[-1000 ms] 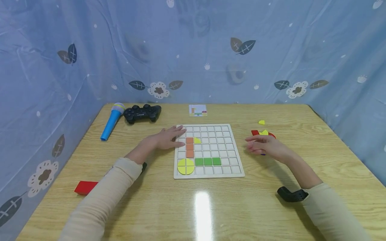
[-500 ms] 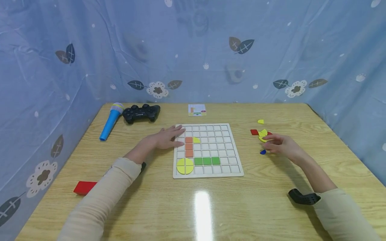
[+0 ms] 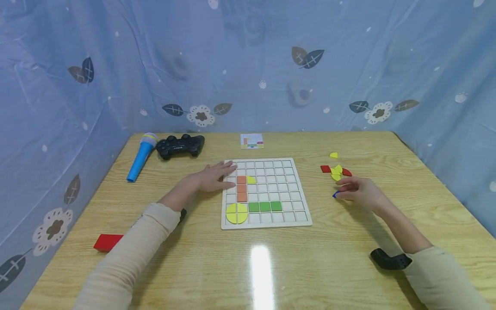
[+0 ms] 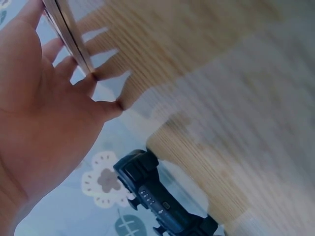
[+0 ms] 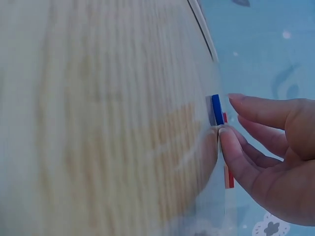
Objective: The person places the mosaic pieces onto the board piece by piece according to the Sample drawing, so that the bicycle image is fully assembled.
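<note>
Here, glossy wooden table [image 3: 193,267] under board [image 3: 267,188]; blue floral curtain [image 3: 232,56] behind.

blue pc [image 3: 335,195] at ctr-R part-hidden by my R hand [image 3: 363,194], lower-L red block [image 3: 107,243] part behind my sleeve [image 3: 133,249], card [image 3: 252,141] print illegible

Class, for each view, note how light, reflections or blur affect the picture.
Head view: a glare streak on the table reaches the bottom edge, and the board looks fairly sharp; left wrist view: the glossy table mirrors the left hand, while wood grain at upper right blurs; right wrist view: the grain is smeared, but the blue piece has clearer edges.
</note>
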### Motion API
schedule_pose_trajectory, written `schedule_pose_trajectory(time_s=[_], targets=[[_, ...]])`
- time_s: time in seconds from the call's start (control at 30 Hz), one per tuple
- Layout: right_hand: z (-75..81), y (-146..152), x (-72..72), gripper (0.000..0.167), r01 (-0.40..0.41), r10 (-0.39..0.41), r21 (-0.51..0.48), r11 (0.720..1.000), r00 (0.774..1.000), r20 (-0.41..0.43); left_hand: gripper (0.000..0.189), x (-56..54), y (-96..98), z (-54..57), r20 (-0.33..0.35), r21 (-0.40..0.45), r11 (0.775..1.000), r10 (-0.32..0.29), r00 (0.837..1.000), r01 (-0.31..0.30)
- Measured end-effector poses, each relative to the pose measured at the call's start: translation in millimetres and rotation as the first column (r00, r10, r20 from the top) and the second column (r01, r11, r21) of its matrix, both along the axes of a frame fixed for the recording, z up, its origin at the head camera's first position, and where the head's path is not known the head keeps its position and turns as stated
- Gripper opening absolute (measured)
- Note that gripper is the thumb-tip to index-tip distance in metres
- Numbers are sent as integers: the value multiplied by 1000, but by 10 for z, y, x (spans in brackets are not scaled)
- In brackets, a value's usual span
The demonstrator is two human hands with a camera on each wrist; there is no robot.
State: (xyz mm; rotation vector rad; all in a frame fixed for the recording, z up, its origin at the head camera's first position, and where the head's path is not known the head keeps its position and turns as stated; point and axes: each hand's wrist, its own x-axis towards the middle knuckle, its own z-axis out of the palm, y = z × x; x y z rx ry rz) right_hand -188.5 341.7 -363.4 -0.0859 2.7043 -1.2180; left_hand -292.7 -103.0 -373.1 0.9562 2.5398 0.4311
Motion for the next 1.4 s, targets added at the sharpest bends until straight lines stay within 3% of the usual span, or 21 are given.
schedule_pose_trajectory(time_s=[0.7, 1.13, 1.4], targets=[[-54, -83, -98, 34, -88, 95, 79, 993, 991, -98, 69, 1, -9, -4, -3, 2, 1000, 2, 1000, -2], [-37, -102, -126, 35, -73, 81, 84, 994, 992, -98, 70, -10, -12, -10, -1, 1, 1000, -4, 1000, 4], [-24, -117, -142, 28, -35, 42, 91, 995, 996, -75, 70, -10, -6, 1, -9, -10, 1000, -1, 1000, 1]])
